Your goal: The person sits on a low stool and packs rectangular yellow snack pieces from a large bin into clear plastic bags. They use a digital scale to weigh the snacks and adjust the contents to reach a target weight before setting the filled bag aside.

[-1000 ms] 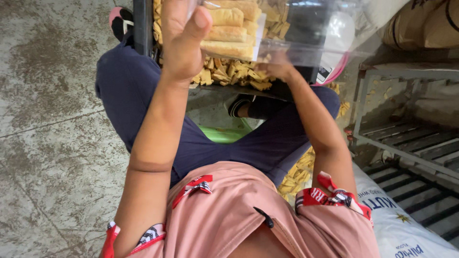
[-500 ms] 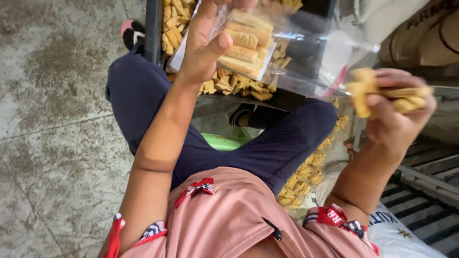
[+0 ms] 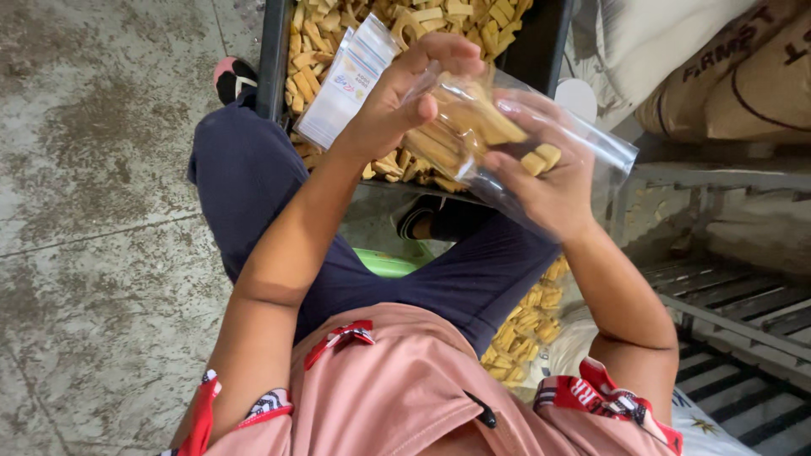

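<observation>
The left hand [image 3: 397, 101] pinches a clear plastic bag [image 3: 541, 139] of tan biscuits [image 3: 460, 127]; the right hand [image 3: 549, 181] closes around more biscuits inside it. At twelve o'clock, a black crate [image 3: 274, 59] holds loose biscuits.
</observation>
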